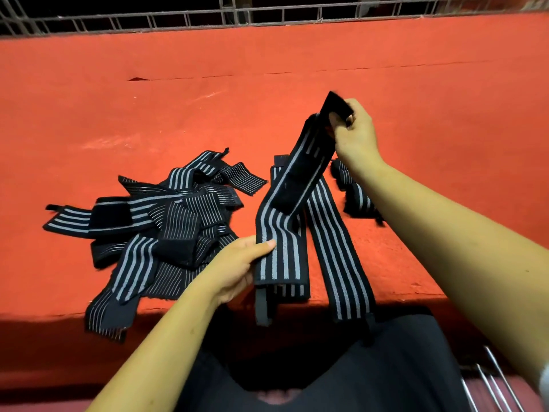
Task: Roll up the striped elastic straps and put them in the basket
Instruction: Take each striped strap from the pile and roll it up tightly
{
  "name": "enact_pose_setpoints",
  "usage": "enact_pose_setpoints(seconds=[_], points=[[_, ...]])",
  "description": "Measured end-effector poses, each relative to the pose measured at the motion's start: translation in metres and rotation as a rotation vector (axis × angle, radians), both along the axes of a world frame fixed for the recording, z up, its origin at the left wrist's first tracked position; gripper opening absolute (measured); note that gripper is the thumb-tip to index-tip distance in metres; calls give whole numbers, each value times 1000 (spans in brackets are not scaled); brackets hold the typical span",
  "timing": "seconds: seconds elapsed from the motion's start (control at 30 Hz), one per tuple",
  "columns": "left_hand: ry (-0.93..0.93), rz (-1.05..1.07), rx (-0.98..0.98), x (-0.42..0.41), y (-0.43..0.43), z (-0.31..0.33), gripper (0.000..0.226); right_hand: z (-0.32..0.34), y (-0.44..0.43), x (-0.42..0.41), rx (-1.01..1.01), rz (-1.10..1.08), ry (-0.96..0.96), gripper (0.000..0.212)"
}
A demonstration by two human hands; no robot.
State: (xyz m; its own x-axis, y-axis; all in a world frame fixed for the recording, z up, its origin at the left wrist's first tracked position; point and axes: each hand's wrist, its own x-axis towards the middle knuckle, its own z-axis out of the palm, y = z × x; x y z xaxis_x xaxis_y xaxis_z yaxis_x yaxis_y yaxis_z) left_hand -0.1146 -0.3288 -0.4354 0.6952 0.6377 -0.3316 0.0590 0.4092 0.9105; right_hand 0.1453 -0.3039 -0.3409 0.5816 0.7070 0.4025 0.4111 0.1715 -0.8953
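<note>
Head view. The held strap (279, 233), black elastic with pale lengthwise stripes, is lifted off the counter (267, 69) and stretched on a slant between both hands. Its plain black end flap is uppermost, and a thin loop at its lower end hangs past the counter's near edge.

The right hand (356, 132) pinches the black flap at the upper end, fingers curled round it. The left hand (237, 263) grips the lower stretch, with the thumb laid across the striped face and the fingers behind the band.

Directly beneath lies a second strap (335, 257), flat on the counter. It runs toward the viewer, and its end droops over the near edge. To the left, well apart from the held strap's upper end, a pile of straps (166, 227) lies loose and tangled, one end also hanging over the edge.

Just beside the right forearm sit the rolled straps (353, 191), which appear to be wound up, though the arm hides part of them.

The counter is covered in red. A wire grille (237, 16) runs along its far side. A dark garment (356, 367) fills the lower foreground, and metal rods (490, 382) show at lower right; what they belong to cannot be told.
</note>
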Motion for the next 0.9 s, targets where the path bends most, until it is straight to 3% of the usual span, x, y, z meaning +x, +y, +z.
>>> enact_pose_setpoints(seconds=[0.2, 0.4, 0.5, 0.6, 0.73, 0.77, 0.9], points=[[-42, 64, -19, 4, 3, -5, 26, 4, -2, -3, -6, 41, -21, 14], [-15, -47, 29, 33, -17, -10, 27, 1, -5, 1, -18, 55, -32, 13], [86, -164, 115, 58, -38, -14, 15, -2, -10, 9, -25, 44, -42, 14], [229, -245, 256, 76, -43, -20, 45, -3, -17, 19, -42, 38, -55, 14], [185, -195, 104, 91, -45, -26, 15, -8, -21, 32, -56, 36, -52, 14], [218, -185, 128, 92, -47, -29, 6, -10, -21, 34, -67, 34, -58, 13], [474, -219, 461, 93, -52, -44, 19, -16, -26, 35, -76, 58, -85, 8]])
